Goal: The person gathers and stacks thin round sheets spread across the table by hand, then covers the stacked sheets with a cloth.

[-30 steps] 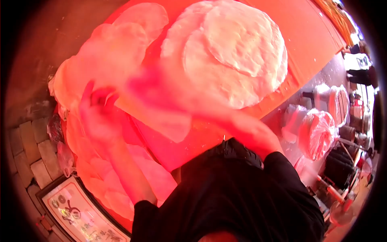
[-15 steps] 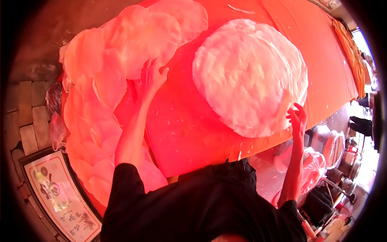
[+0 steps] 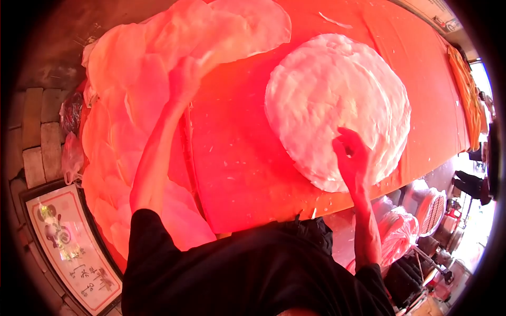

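Note:
Several thin, pale pink rounded sheets (image 3: 121, 121) overlap along the left of the red table cover (image 3: 237, 158). My left hand (image 3: 185, 79) is closed at the edge of the upper sheets, its fingers on a sheet edge. A round, thick, whitish stack (image 3: 327, 100) with a wrinkled top lies on the red cover right of centre. Over the stack's lower part is my right hand (image 3: 353, 155), its thumb and index finger curled toward each other. Whether anything is between those fingertips is too small to tell.
A framed panel with writing (image 3: 74, 247) stands at the lower left, near bricks (image 3: 36, 166) and a plastic bag (image 3: 72, 158). Plastic-wrapped items (image 3: 398, 231) and a ribbed round-ended object (image 3: 430, 210) are at the lower right. Orange cloth (image 3: 464, 95) lies along the far right edge.
My left hand has closed and moved slightly up and left at the sheets. My right hand has moved left from the stack's right edge to over its lower part. The view has shifted slightly.

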The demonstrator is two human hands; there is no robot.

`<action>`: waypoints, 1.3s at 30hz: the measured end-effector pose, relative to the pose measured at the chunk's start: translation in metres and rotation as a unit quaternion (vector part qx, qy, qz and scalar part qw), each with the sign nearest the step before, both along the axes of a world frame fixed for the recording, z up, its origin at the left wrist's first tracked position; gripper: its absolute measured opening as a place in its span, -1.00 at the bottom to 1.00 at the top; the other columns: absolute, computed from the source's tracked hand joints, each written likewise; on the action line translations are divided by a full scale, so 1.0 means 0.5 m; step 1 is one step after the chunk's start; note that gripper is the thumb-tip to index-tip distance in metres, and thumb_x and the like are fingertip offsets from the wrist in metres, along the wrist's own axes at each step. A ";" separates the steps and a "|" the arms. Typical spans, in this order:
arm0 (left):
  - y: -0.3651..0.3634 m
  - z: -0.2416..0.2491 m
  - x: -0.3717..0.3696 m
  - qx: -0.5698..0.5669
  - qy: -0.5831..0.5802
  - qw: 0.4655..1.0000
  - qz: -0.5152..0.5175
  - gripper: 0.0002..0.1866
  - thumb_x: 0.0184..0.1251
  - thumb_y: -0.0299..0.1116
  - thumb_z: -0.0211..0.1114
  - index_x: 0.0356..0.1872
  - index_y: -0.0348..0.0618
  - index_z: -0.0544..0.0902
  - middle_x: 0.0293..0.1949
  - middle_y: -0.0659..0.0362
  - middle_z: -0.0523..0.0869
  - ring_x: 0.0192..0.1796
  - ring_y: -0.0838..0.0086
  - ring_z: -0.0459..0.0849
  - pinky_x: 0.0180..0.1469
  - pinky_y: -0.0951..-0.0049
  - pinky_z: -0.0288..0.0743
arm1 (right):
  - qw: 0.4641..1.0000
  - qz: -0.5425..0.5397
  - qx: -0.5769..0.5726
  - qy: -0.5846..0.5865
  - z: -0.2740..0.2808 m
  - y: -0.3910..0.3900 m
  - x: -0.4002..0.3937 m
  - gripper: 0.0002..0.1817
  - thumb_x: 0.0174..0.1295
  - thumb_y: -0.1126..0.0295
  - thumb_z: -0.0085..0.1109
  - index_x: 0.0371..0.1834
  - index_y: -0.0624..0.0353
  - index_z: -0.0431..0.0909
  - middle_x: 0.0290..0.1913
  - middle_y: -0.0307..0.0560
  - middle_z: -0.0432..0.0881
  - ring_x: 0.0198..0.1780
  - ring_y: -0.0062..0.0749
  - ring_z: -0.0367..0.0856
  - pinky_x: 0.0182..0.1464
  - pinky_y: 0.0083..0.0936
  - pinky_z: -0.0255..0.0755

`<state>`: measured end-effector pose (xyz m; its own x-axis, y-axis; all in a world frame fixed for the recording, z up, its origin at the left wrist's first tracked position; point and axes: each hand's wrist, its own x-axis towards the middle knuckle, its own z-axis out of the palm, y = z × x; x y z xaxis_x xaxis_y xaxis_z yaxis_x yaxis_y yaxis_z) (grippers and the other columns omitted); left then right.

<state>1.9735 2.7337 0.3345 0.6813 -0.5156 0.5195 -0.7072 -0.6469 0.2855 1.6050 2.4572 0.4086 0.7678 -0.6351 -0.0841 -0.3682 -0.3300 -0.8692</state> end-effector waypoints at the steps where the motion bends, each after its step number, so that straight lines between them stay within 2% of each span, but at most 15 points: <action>1: 0.009 0.045 -0.011 -0.038 0.021 0.998 0.043 -0.85 0.39 -0.31 0.18 -0.27 -0.17 0.61 -0.32 -0.07 0.66 -0.29 -0.04 0.66 -0.25 0.10 0.54 | 0.999 0.014 0.035 -0.003 0.001 0.016 0.018 -0.68 0.26 0.47 0.29 0.08 0.27 0.62 -0.28 -0.15 0.72 -0.30 -0.55 0.65 -0.20 -0.59 0.54; 4: 0.006 0.138 -0.115 -0.065 -0.006 0.998 -0.008 -0.87 0.40 -0.32 0.19 -0.27 -0.13 0.60 -0.37 -0.08 0.64 -0.33 -0.06 0.64 -0.29 0.10 0.52 | 0.968 0.061 0.241 -0.024 -0.014 0.048 0.089 -0.60 0.33 0.32 0.28 0.14 0.32 0.56 -0.22 -0.05 0.71 -0.27 -0.47 0.67 -0.19 -0.54 0.56; 6: -0.004 0.148 -0.218 -0.043 0.000 0.997 -0.061 -0.87 0.40 -0.32 0.19 -0.27 -0.14 0.60 -0.36 -0.08 0.65 -0.32 -0.06 0.65 -0.28 0.10 0.52 | 0.896 0.035 0.441 -0.043 -0.022 0.078 0.148 -0.54 0.37 0.21 0.24 0.18 0.33 0.53 -0.12 0.01 0.69 -0.21 -0.41 0.68 -0.14 -0.48 0.57; 8: -0.012 0.128 -0.328 -0.004 0.035 0.993 -0.113 -0.87 0.39 -0.33 0.18 -0.27 -0.14 0.60 -0.36 -0.08 0.65 -0.31 -0.06 0.65 -0.27 0.09 0.52 | 0.783 0.004 0.619 -0.060 -0.029 0.100 0.184 -0.47 0.40 0.11 0.19 0.21 0.34 0.50 -0.02 0.08 0.67 -0.15 -0.35 0.68 -0.08 -0.42 0.59; 11: -0.005 0.084 -0.483 0.056 0.101 0.977 -0.179 -0.87 0.38 -0.33 0.18 -0.26 -0.15 0.61 -0.35 -0.08 0.66 -0.30 -0.06 0.65 -0.26 0.08 0.53 | 0.699 -0.021 0.712 -0.063 -0.031 0.119 0.200 -0.51 0.40 0.16 0.17 0.22 0.32 0.50 -0.03 0.06 0.68 -0.15 -0.36 0.69 -0.09 -0.43 0.59; 13: 0.014 0.059 -0.550 0.080 0.137 0.965 -0.207 -0.87 0.38 -0.34 0.17 -0.26 -0.15 0.61 -0.35 -0.08 0.66 -0.29 -0.06 0.65 -0.25 0.08 0.53 | 0.718 -0.015 0.692 -0.067 -0.030 0.126 0.200 -0.54 0.40 0.20 0.16 0.23 0.31 0.51 -0.03 0.05 0.69 -0.16 -0.37 0.69 -0.09 -0.43 0.58; 16: 0.041 0.041 -0.581 0.090 0.167 0.957 -0.220 -0.87 0.37 -0.34 0.17 -0.26 -0.16 0.62 -0.34 -0.08 0.67 -0.28 -0.06 0.66 -0.23 0.07 0.53 | 0.812 0.018 0.578 -0.081 -0.008 0.115 0.202 -0.57 0.41 0.26 0.14 0.24 0.29 0.51 -0.04 0.03 0.70 -0.17 -0.39 0.69 -0.10 -0.44 0.58; 19: 0.049 0.039 -0.535 0.077 0.167 0.965 -0.185 -0.86 0.37 -0.35 0.16 -0.26 -0.16 0.63 -0.34 -0.09 0.67 -0.27 -0.05 0.66 -0.22 0.06 0.54 | 0.924 0.067 0.358 -0.117 0.070 0.054 0.209 -0.59 0.41 0.32 0.12 0.25 0.27 0.52 -0.05 0.01 0.70 -0.17 -0.40 0.69 -0.10 -0.45 0.58; 22: 0.044 0.030 -0.425 0.039 0.139 0.983 -0.110 -0.86 0.36 -0.36 0.15 -0.26 -0.17 0.63 -0.33 -0.09 0.68 -0.25 -0.05 0.67 -0.21 0.05 0.54 | 0.979 0.090 0.102 -0.152 0.189 -0.037 0.195 -0.61 0.41 0.38 0.10 0.26 0.25 0.52 -0.06 -0.01 0.71 -0.18 -0.42 0.69 -0.11 -0.46 0.58; 27: 0.031 -0.026 -0.183 0.024 0.069 0.997 -0.001 -0.85 0.35 -0.37 0.14 -0.25 -0.18 0.64 -0.32 -0.09 0.69 -0.23 -0.05 0.67 -0.18 0.04 0.54 | 0.960 0.099 -0.236 -0.109 0.368 -0.143 0.107 -0.62 0.41 0.48 0.07 0.27 0.21 0.53 -0.08 -0.05 0.73 -0.19 -0.44 0.70 -0.12 -0.47 0.57; 30: 0.035 -0.061 -0.064 0.060 0.039 0.997 0.036 -0.84 0.34 -0.37 0.14 -0.25 -0.19 0.65 -0.31 -0.09 0.70 -0.22 -0.05 0.68 -0.17 0.03 0.55 | 0.890 0.185 -0.414 0.043 0.339 -0.171 0.071 -0.62 0.44 0.49 0.00 0.30 0.15 0.52 -0.05 0.06 0.72 -0.22 -0.42 0.70 -0.14 -0.45 0.57; 32: 0.039 -0.081 -0.013 0.077 0.030 0.996 0.046 -0.84 0.34 -0.38 0.13 -0.25 -0.19 0.65 -0.31 -0.09 0.70 -0.21 -0.05 0.68 -0.16 0.03 0.55 | 0.909 0.085 -0.347 0.216 0.267 -0.132 0.079 -0.62 0.47 0.42 0.00 0.32 0.00 0.52 -0.27 0.10 0.68 -0.43 -0.49 0.54 -0.35 -0.41 0.51; 34: 0.048 -0.085 0.021 0.087 0.022 0.995 0.047 -0.83 0.33 -0.38 0.13 -0.25 -0.19 0.66 -0.30 -0.09 0.71 -0.20 -0.04 0.68 -0.15 0.02 0.55 | 0.833 0.240 -0.425 0.260 0.146 -0.137 0.067 -0.58 0.35 0.37 0.14 0.29 0.02 0.53 -0.08 0.23 0.69 -0.21 -0.01 0.71 -0.17 -0.21 0.58; 35: 0.055 -0.080 0.035 0.090 0.016 0.995 0.046 -0.83 0.33 -0.38 0.13 -0.25 -0.20 0.66 -0.30 -0.09 0.71 -0.20 -0.04 0.68 -0.15 0.02 0.55 | 0.845 0.293 -0.369 0.253 0.105 -0.125 0.064 -0.53 0.26 0.40 0.23 0.27 0.09 0.53 -0.02 0.25 0.67 -0.09 0.12 0.69 -0.05 -0.13 0.58; 39: 0.072 -0.054 0.070 0.066 -0.004 0.997 0.050 -0.82 0.32 -0.39 0.12 -0.24 -0.20 0.67 -0.29 -0.09 0.72 -0.18 -0.04 0.69 -0.13 0.01 0.55 | 0.927 0.299 -0.125 0.188 0.062 -0.020 0.088 -0.51 0.23 0.31 0.30 0.25 0.15 0.54 -0.12 0.15 0.73 -0.14 -0.08 0.72 -0.06 -0.27 0.57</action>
